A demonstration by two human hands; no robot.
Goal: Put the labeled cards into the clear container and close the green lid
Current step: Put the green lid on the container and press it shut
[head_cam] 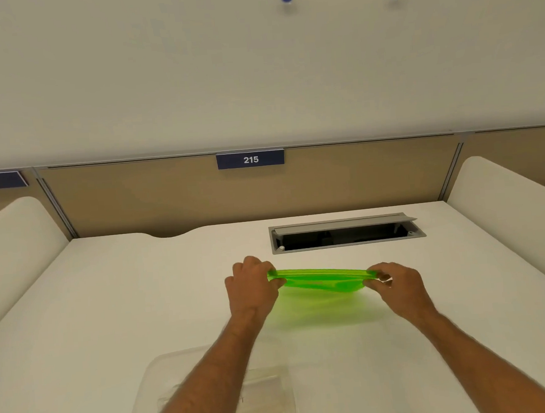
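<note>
The translucent green lid [321, 278] hangs a little above the white table, casting a green glow below it. My left hand [254, 285] grips its left edge and my right hand [396, 283] pinches its right edge. The clear container [167, 375] stands near the front edge of the table, under my left forearm. Pale cards [262, 397] lie inside it, blurred and partly hidden by the arm.
The white table [126, 297] has an open grey cable hatch [347, 233] just behind the lid. White side dividers [496, 190] rise on both sides. A beige back panel carries the sign 215 [250, 159].
</note>
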